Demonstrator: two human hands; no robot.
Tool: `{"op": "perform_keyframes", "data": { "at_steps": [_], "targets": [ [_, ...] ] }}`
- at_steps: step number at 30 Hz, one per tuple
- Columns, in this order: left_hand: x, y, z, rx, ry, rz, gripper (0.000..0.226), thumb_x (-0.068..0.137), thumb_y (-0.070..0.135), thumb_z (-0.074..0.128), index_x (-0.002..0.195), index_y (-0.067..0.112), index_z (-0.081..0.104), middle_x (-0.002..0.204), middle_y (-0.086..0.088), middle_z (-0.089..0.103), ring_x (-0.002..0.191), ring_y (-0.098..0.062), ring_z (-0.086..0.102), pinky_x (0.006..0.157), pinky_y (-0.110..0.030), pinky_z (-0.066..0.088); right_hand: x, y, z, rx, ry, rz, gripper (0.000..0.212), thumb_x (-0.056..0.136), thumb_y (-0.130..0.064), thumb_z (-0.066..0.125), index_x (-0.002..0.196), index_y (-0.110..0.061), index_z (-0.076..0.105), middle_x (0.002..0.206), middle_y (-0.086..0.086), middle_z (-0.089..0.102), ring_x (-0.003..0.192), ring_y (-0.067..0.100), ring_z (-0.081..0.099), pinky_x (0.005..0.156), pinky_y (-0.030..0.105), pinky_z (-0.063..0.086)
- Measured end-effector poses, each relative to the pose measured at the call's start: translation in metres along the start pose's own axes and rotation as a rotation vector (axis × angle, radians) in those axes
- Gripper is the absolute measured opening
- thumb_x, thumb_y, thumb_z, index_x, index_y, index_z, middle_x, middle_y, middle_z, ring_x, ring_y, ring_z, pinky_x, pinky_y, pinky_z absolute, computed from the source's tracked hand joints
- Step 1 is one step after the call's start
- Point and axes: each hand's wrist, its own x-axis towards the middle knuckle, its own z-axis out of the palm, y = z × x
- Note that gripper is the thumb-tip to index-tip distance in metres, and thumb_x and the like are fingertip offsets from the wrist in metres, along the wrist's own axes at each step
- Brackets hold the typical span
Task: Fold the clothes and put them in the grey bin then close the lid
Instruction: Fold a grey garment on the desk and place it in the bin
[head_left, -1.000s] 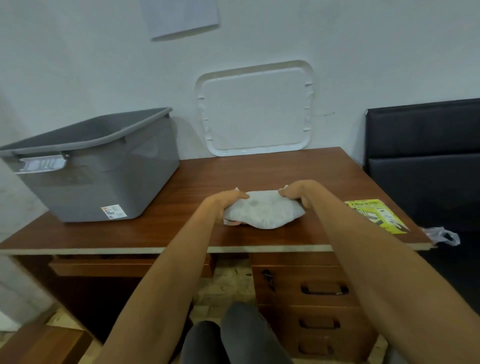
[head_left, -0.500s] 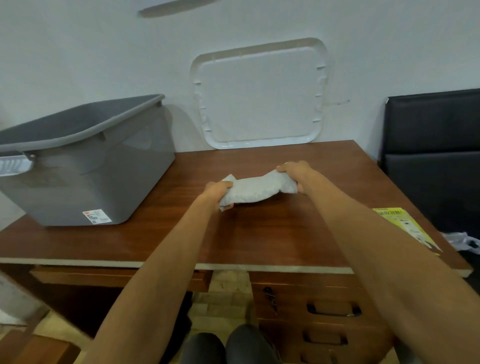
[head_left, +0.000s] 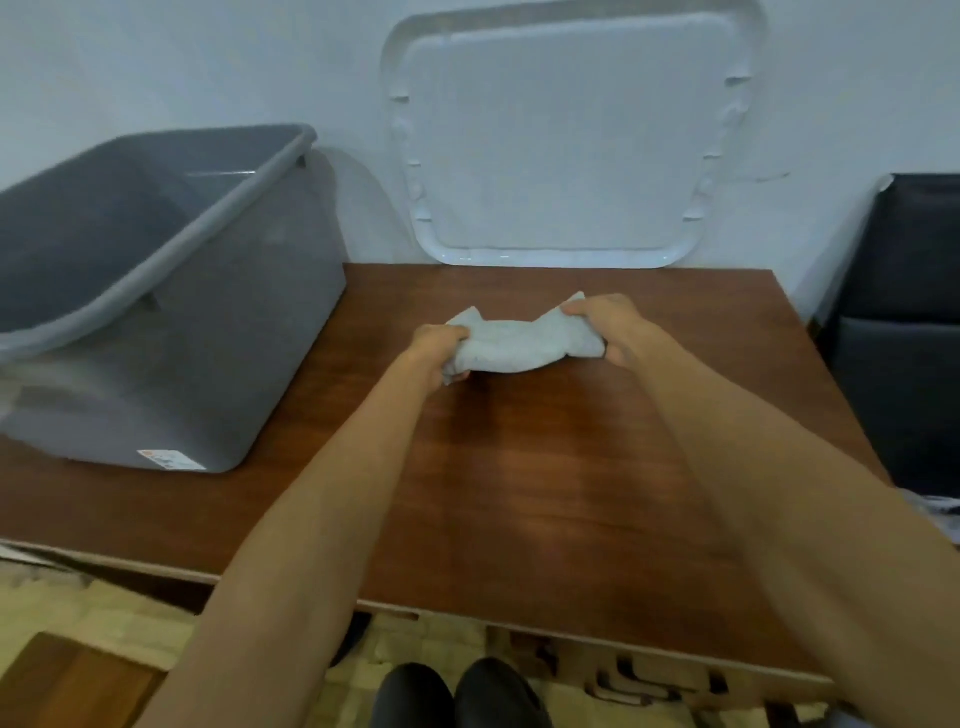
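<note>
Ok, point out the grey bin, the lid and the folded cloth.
grey bin (head_left: 218, 364), head view, front wall.
lid (head_left: 566, 140), head view, flat middle panel.
folded cloth (head_left: 511, 348), head view, middle between the hands.

The counter (head_left: 545, 467) is dark brown wood with visible grain and a light gloss. At 9 o'clock, the grey bin (head_left: 208, 374) looks like matt, smooth plastic. The folded garment (head_left: 514, 345) is soft pale grey cloth, matt. At 12 o'clock, the white lid (head_left: 561, 135) is smooth, glossy plastic.
</note>
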Motion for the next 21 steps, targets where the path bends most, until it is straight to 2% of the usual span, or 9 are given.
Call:
{"op": "perform_keyframes", "data": {
  "at_steps": [2, 4, 6, 8, 11, 13, 15, 19, 21],
  "targets": [
    [-0.014, 0.029, -0.009, 0.013, 0.008, -0.025, 0.036, 0.101, 0.02, 0.061, 0.131, 0.002, 0.052, 0.108, -0.02, 0.066, 0.073, -0.024, 0.066, 0.039, -0.024, 0.051, -0.009, -0.029, -0.002, -0.01, 0.007, 0.032, 0.042, 0.095, -0.021, 0.071, 0.129, 0.001, 0.06, 0.11, 0.015, 0.066, 0.1, 0.027, 0.065, 0.073, 0.032, 0.055],
    [-0.028, 0.061, -0.019, 0.019, 0.015, -0.046, 0.045, 0.101, 0.021, 0.061, 0.14, 0.003, 0.048, 0.112, -0.021, 0.065, 0.072, -0.024, 0.066, 0.043, -0.028, 0.054, -0.018, -0.06, -0.008, -0.009, -0.011, 0.072, 0.046, 0.094, -0.019, 0.073, 0.133, 0.001, 0.057, 0.107, 0.014, 0.065, 0.09, 0.022, 0.065, 0.06, 0.028, 0.052],
    [-0.05, 0.097, -0.03, 0.01, 0.003, -0.071, 0.052, 0.1, 0.021, 0.063, 0.144, 0.002, 0.044, 0.111, -0.022, 0.065, 0.075, -0.027, 0.069, 0.062, -0.037, 0.062, -0.029, -0.093, -0.014, -0.02, -0.037, 0.106, 0.051, 0.092, -0.017, 0.074, 0.136, 0.002, 0.054, 0.113, 0.016, 0.065, 0.091, 0.024, 0.067, 0.065, 0.031, 0.057],
    [-0.068, 0.133, -0.041, -0.015, 0.019, -0.083, 0.047, 0.1, 0.019, 0.063, 0.14, 0.001, 0.047, 0.099, -0.021, 0.064, 0.076, -0.029, 0.069, 0.079, -0.043, 0.06, -0.041, -0.13, -0.019, -0.013, -0.045, 0.123, 0.045, 0.091, -0.015, 0.073, 0.127, 0.003, 0.053, 0.108, 0.019, 0.065, 0.097, 0.03, 0.068, 0.08, 0.038, 0.06],
    [-0.098, 0.187, -0.06, -0.07, 0.023, -0.081, 0.03, 0.101, 0.016, 0.061, 0.127, 0.003, 0.053, 0.093, -0.013, 0.062, 0.075, -0.025, 0.064, 0.065, -0.036, 0.056, -0.058, -0.19, -0.025, 0.001, -0.077, 0.124, 0.042, 0.087, -0.013, 0.076, 0.119, 0.003, 0.056, 0.112, 0.023, 0.067, 0.101, 0.035, 0.07, 0.091, 0.047, 0.06],
    [-0.114, 0.217, -0.075, -0.101, 0.015, -0.069, 0.015, 0.103, 0.016, 0.059, 0.113, 0.006, 0.054, 0.091, -0.01, 0.062, 0.072, -0.022, 0.061, 0.049, -0.029, 0.053, -0.062, -0.225, -0.023, -0.007, -0.101, 0.113, 0.053, 0.082, -0.015, 0.079, 0.127, 0.005, 0.059, 0.116, 0.022, 0.068, 0.101, 0.035, 0.071, 0.086, 0.047, 0.061],
    [-0.129, 0.248, -0.095, -0.141, 0.011, -0.06, 0.008, 0.104, 0.015, 0.058, 0.105, 0.008, 0.057, 0.091, -0.011, 0.062, 0.071, -0.022, 0.061, 0.04, -0.023, 0.051, -0.068, -0.258, -0.015, 0.012, -0.145, 0.09, 0.053, 0.082, -0.016, 0.078, 0.129, -0.001, 0.059, 0.118, 0.019, 0.068, 0.101, 0.033, 0.071, 0.079, 0.042, 0.063],
    [-0.147, 0.293, -0.149, -0.187, 0.06, -0.011, 0.009, 0.102, 0.015, 0.061, 0.1, 0.008, 0.057, 0.108, -0.016, 0.063, 0.081, -0.028, 0.065, 0.039, -0.027, 0.053, -0.088, -0.319, 0.021, 0.042, -0.218, 0.048, 0.055, 0.081, -0.016, 0.079, 0.13, -0.005, 0.058, 0.121, 0.018, 0.064, 0.103, 0.034, 0.069, 0.08, 0.044, 0.063],
    [-0.154, 0.304, -0.179, -0.185, 0.109, 0.02, 0.011, 0.103, 0.015, 0.06, 0.103, 0.004, 0.059, 0.103, -0.015, 0.063, 0.079, -0.026, 0.065, 0.042, -0.028, 0.055, -0.098, -0.341, 0.047, 0.05, -0.278, 0.03, 0.051, 0.084, -0.014, 0.078, 0.13, -0.005, 0.059, 0.121, 0.018, 0.063, 0.104, 0.034, 0.069, 0.072, 0.039, 0.063]
  ]
}}
